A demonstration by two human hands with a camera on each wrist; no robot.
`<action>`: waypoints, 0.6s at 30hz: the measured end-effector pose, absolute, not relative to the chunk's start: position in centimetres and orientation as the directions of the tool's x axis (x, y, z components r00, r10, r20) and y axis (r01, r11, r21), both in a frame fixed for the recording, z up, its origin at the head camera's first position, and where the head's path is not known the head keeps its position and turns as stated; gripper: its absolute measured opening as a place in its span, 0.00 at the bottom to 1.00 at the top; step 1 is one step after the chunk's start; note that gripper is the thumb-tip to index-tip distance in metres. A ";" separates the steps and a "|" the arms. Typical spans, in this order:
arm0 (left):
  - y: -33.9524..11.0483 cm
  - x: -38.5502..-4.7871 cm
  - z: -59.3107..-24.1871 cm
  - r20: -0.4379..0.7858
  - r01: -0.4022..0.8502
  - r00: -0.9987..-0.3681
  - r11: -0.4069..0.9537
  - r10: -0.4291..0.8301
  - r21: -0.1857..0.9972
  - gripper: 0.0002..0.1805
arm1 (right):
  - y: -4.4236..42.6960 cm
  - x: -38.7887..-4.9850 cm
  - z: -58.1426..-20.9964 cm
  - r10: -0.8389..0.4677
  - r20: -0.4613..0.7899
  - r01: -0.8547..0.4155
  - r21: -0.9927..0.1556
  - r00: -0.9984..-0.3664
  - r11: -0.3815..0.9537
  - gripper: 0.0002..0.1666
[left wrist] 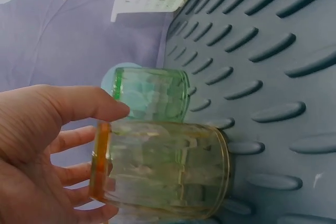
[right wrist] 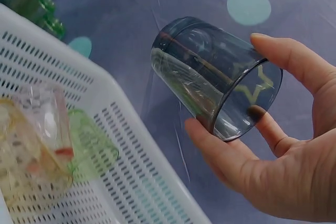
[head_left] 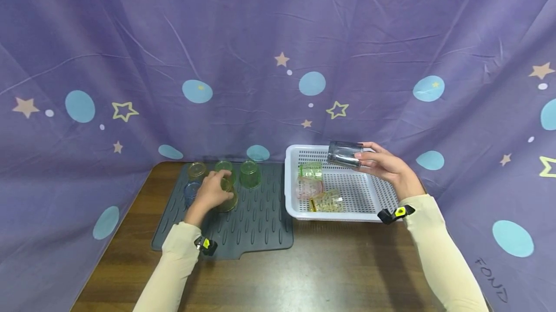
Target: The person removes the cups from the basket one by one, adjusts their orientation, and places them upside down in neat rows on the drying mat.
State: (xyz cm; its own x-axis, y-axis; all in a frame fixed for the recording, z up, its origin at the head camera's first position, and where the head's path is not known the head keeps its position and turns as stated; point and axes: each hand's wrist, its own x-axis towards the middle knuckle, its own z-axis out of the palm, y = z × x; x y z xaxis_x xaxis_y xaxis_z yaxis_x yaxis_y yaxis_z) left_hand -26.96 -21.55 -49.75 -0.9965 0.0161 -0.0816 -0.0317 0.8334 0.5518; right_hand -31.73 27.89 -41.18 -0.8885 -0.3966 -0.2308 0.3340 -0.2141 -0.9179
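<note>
In the head view, my left hand (head_left: 210, 192) is at an amber glass (left wrist: 163, 169) upside down on the dark drying mat (head_left: 260, 225), thumb and fingers round its upturned base. Right behind that glass stands a green glass (left wrist: 152, 93), also inverted. My right hand (head_left: 386, 165) holds a grey-blue glass (right wrist: 210, 74) tilted on its side above the back of the white basket (head_left: 291, 208). Its fingers and thumb grip near the rim, as the right wrist view shows. Inside the basket lie a green glass (head_left: 310, 170), a pink glass (head_left: 309, 188) and a yellow glass (head_left: 327, 202).
More inverted glasses stand on the mat: a blue glass (head_left: 191, 191), a yellowish glass (head_left: 197, 170) and a second green glass (head_left: 250, 174). The basket sits beside the mat's right edge on a wooden table (head_left: 312, 268). A patterned purple curtain (head_left: 243, 61) hangs behind.
</note>
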 end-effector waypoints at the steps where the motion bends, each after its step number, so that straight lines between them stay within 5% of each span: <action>1: -21.5 -27.0 -49.6 -0.075 -0.028 -0.997 0.830 0.017 0.557 0.38 | 27.6 -31.7 -41.0 -0.396 -0.226 0.329 -0.919 -0.890 -0.216 0.17; 8: -20.2 -26.8 -48.5 0.100 0.061 -0.995 0.782 -0.002 0.620 0.35 | 26.3 -31.3 -40.1 -0.434 -0.162 0.288 -0.926 -0.886 -0.242 0.18; 18: -16.1 -26.7 -45.6 0.292 0.274 -0.955 0.532 0.053 0.801 0.45 | 24.1 -30.6 -39.1 -0.444 -0.150 0.261 -0.944 -0.884 -0.200 0.19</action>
State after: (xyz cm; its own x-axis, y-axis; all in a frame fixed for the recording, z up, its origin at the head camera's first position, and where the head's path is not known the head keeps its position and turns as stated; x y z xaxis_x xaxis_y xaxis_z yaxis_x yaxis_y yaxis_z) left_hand -26.72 -16.13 -45.64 -0.9550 0.0527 0.2918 0.2742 0.5320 0.8011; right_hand -30.61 24.06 -39.05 -0.8835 -0.4436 -0.1502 0.2612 -0.2005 -0.9442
